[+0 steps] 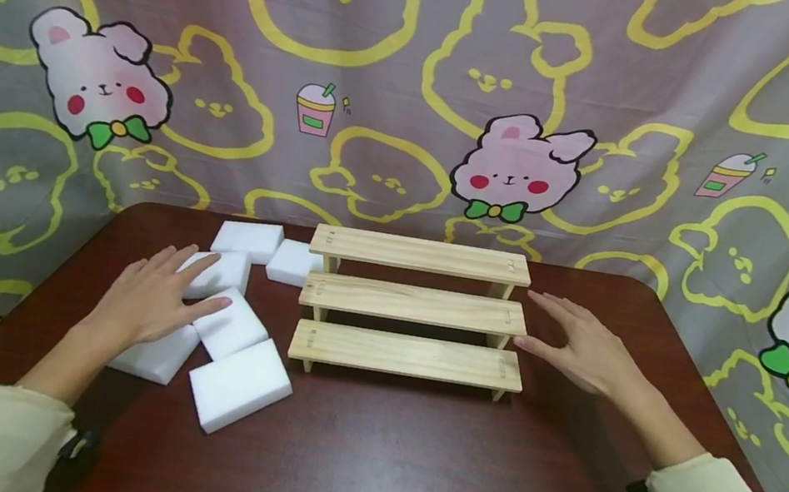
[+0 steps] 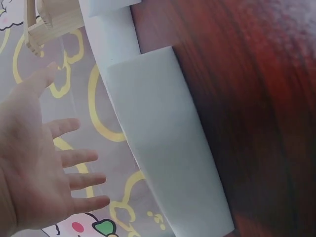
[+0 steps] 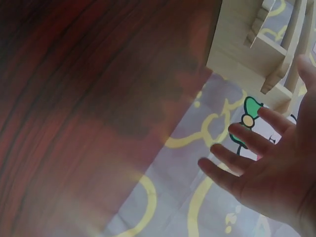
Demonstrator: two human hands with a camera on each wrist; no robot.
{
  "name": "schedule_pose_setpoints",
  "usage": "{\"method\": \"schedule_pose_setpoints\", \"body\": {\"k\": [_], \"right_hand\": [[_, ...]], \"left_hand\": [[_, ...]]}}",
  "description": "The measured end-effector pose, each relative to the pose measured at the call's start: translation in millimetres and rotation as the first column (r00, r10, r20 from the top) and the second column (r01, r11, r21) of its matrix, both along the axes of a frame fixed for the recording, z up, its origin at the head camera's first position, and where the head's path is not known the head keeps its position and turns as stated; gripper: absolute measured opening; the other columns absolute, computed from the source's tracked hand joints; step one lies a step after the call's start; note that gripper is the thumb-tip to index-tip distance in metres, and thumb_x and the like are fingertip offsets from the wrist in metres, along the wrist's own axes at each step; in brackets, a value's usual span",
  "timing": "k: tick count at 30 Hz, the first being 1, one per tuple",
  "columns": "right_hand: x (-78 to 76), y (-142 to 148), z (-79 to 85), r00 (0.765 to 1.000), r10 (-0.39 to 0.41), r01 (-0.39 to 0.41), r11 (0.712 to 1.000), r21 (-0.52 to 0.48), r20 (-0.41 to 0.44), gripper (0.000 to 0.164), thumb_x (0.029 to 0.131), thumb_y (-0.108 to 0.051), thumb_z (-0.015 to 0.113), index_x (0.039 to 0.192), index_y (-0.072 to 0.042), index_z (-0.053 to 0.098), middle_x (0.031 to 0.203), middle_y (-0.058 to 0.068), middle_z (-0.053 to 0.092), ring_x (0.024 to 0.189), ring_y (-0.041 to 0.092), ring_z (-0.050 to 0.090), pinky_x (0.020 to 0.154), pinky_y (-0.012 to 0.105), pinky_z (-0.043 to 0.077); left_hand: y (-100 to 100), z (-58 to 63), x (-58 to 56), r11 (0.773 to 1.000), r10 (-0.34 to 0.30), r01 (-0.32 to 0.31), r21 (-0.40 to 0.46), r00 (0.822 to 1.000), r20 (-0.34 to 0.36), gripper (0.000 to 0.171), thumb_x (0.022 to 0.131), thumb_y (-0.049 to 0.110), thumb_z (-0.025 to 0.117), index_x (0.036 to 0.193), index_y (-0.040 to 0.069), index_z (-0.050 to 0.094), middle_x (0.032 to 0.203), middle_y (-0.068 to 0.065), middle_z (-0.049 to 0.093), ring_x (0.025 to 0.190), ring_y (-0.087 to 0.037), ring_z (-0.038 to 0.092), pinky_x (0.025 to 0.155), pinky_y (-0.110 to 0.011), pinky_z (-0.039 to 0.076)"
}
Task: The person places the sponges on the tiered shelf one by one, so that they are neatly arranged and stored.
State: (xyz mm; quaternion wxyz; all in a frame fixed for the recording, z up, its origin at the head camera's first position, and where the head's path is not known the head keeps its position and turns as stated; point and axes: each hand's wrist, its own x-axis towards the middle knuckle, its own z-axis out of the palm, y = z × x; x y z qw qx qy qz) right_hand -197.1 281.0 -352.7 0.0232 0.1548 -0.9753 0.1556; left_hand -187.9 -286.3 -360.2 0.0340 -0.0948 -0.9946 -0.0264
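Observation:
My left hand (image 1: 156, 292) is spread over several white foam blocks (image 1: 240, 384) at the left of the table, its fingers straight and holding nothing. In the left wrist view, one white block (image 2: 158, 133) lies near the fingers. A three-tier wooden step shelf (image 1: 405, 353) stands upright in the middle, its lowest step toward me. To its right, my right hand (image 1: 581, 344) has its fingers stretched toward the ends of the upper two steps, with nothing in its grasp. The right wrist view shows those fingers apart and the shelf's wooden side (image 3: 237, 54) beyond them.
Everything stands on a dark brown wooden table (image 1: 379, 462) with rounded back corners. Behind it hangs a grey curtain (image 1: 400, 95) printed with yellow outlines and cartoon rabbits. Two of the white blocks, including a small one (image 1: 289, 262), lie close to the shelf's left side.

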Motion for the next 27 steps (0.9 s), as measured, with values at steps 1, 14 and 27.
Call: {"method": "schedule_pose_setpoints", "body": {"k": [1, 14, 27], "right_hand": [[-0.2, -1.1, 0.6, 1.0, -0.003, 0.004, 1.0, -0.024, 0.021, 0.082, 0.095, -0.061, 0.065, 0.158, -0.014, 0.044, 0.158, 0.024, 0.043, 0.145, 0.047, 0.038, 0.106, 0.073, 0.037], [-8.8, -5.6, -1.8, 0.995, 0.1, -0.1, 0.963, -0.252, -0.012, 0.061, 0.091, -0.037, 0.081, 0.14, -0.006, 0.06, 0.13, 0.019, 0.068, 0.125, 0.039, 0.061, 0.101, 0.061, 0.045], [-11.9, -4.0, -5.1, 0.993, 0.116, -0.104, 0.946, -0.306, 0.022, 0.055, 0.091, -0.03, 0.082, 0.135, -0.005, 0.062, 0.123, 0.019, 0.07, 0.119, 0.042, 0.063, 0.093, 0.059, 0.053]], "left_hand": [[0.6, 0.4, -0.4, 1.0, -0.004, 0.004, 0.0, 1.0, -0.007, 0.087, 0.096, 0.067, 0.053, 0.154, 0.002, 0.043, 0.154, -0.034, 0.037, 0.141, -0.056, 0.034, 0.108, -0.075, 0.031], [3.2, 6.4, -1.8, 0.958, -0.112, 0.078, 0.277, 0.988, 0.11, 0.073, 0.098, 0.046, 0.067, 0.15, -0.001, 0.047, 0.149, -0.035, 0.043, 0.133, -0.052, 0.045, 0.098, -0.075, 0.042], [-24.9, 1.8, -2.0, 0.915, -0.181, 0.133, 0.382, 0.979, 0.094, 0.05, 0.098, 0.025, 0.073, 0.132, -0.009, 0.06, 0.125, -0.03, 0.064, 0.108, -0.044, 0.063, 0.088, -0.061, 0.055]]}}
